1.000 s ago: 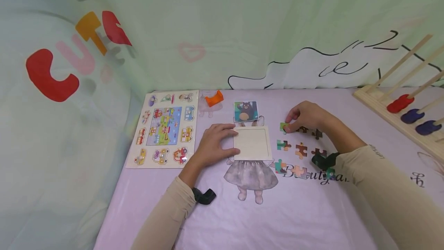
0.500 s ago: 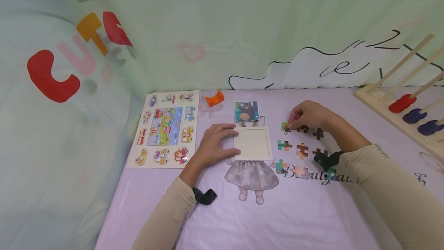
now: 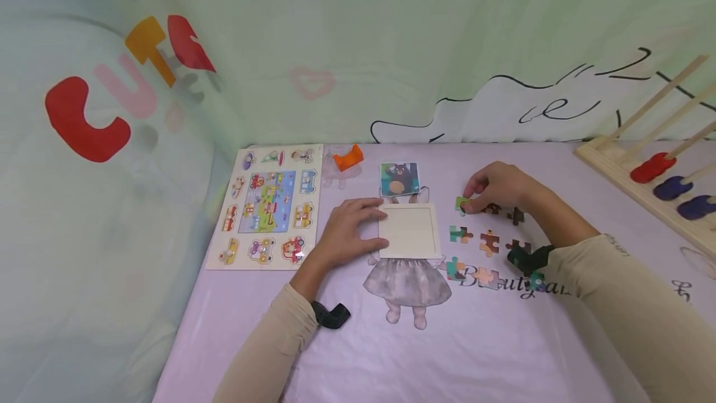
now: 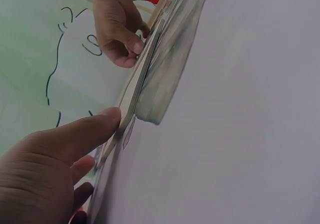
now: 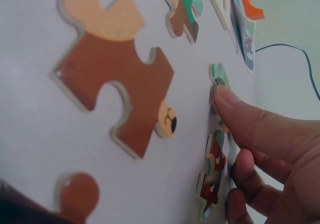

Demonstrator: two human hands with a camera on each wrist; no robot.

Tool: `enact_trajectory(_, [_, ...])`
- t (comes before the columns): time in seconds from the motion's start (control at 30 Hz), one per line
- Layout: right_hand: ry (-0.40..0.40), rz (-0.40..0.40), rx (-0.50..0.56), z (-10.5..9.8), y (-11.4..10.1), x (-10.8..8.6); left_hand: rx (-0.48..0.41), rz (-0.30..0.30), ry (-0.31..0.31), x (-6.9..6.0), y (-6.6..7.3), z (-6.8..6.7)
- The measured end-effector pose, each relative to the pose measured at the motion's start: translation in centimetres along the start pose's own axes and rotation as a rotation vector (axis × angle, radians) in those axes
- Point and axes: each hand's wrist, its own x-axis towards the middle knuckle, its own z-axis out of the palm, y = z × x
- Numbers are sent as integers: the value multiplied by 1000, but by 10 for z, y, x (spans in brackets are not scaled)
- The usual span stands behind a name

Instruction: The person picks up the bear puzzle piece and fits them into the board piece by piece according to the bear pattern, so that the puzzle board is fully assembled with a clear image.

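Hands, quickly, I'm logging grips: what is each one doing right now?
Left hand: open, touching the left edge of the wooden board.
Right hand: closed, pinching a puzzle piece.

- On my head, a camera looks forward and down from above, taking in my left hand (image 3: 352, 234), right hand (image 3: 502, 190), the table (image 3: 447, 359) and the curtain (image 3: 391, 30).
- The left wrist view is low and close, tipped sideways, facing across the frame (image 3: 410, 232) toward my right hand.
- The right wrist view, also tipped, hangs nearest the puzzle pieces (image 3: 489, 242).
- Both wrist views share the frame and my right hand with the head view.
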Motion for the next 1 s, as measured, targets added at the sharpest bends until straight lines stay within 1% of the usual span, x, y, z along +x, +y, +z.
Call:
enact_trajectory(0.23, [6, 7, 1, 0, 0, -1, -36, 11, -13, 0, 0, -3])
enact_trajectory(0.47, [-16, -39, 42, -4, 2, -5, -37, 3, -25, -1, -2, -4])
enact_trajectory(0.6, [3, -65, 52, -3, 0, -9, -44, 1, -28, -2, -1, -4])
enact_trajectory(0.8, [31, -117, 83, 1, -16, -19, -44, 1, -32, -2, 1, -4])
enact_trajectory(0.93, [28, -118, 147, 7, -27, -21, -54, 3, -27, -1, 2, -5])
enact_trajectory(1.0, [12, -106, 211, 11, -31, -20, -58, 3, -25, -1, 2, -5])
